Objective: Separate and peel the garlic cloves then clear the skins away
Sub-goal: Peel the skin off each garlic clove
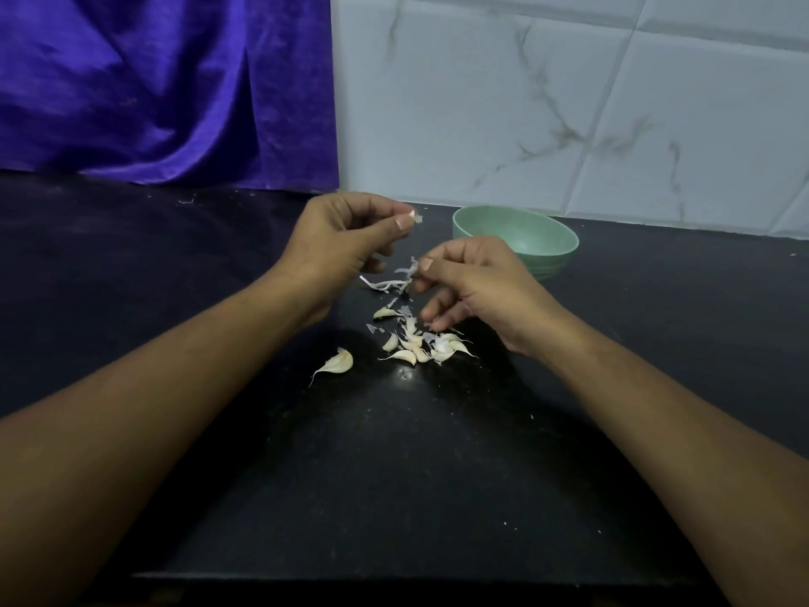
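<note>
— What are the hands doing?

— Both are raised above the black worktop (394,475). The left hand (337,247) pinches a tiny scrap of skin (418,219) between thumb and forefinger, with its other fingers curled in. The right hand (475,291), just beside it and lower, pinches a longer papery strip of skin (392,281) that trails off to its left. Its other fingers hang curled over the pile.

— And the garlic itself?

— A cluster of cloves (420,347), already separated, lies on the worktop right under the right hand, mixed with loose flakes of skin. One larger clove (340,362) sits apart to the left of the cluster, its thin tail pointing toward the near edge. A small clove (385,313) lies just behind the cluster, below the dangling strip.

— Anything else about?

— A pale green bowl (525,232) stands behind the right hand, near the marble-patterned wall tiles (569,102). A purple cloth (153,89) hangs at the back left, reaching down to the worktop.
</note>
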The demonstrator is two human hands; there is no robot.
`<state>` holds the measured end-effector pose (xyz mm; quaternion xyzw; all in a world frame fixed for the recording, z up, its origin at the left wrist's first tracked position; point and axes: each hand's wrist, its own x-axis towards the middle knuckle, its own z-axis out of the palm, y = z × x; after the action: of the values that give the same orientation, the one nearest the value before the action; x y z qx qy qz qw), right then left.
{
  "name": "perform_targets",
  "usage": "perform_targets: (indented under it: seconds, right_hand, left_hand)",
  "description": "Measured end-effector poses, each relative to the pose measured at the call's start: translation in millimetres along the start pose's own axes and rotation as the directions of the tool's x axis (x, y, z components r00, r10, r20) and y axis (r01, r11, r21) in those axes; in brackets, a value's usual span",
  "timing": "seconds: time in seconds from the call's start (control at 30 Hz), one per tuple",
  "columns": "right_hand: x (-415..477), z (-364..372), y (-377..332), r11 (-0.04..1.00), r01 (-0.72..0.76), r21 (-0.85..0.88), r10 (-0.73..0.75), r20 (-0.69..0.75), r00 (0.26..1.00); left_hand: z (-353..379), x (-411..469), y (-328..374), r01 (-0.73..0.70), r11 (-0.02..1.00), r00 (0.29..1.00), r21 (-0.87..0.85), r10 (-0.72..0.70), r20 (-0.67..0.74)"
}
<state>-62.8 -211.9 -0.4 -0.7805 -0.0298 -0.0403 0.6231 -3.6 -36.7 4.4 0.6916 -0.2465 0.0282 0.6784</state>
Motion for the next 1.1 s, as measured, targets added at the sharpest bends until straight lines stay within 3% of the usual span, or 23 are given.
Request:
perform_targets:
  seconds: [0.17,0.57,0.83,1.1]
  right_hand:
    - [2.3,-3.7,9.1,0.956,0.091,-0.277,-0.127,-0.113,0.986]
    - [0.0,-7.6,3.8,0.865,0.166,-0.473,-0.269,-0.158,0.950]
    - [-0.1,-3.7,0.3,0.971,0.231,-0.063,-0.237,-0.129,0.963]
    - [0.4,-2.7,0.0,0.975,0.182,0.127,-0.162,-0.150,0.975]
  left_hand:
    - [-0.5,2.2,-2.4,0.054,0.998,0.999,0.012,-0.054,-0.004]
    - [-1.0,2.3,-2.5,0.094,0.994,0.995,0.057,-0.095,0.015]
    - [0.0,0.5,-2.5,0.086,0.994,0.994,0.066,-0.090,0.062]
    - [1.6,-0.9,-1.9,0.029,0.997,0.998,0.076,-0.034,0.061]
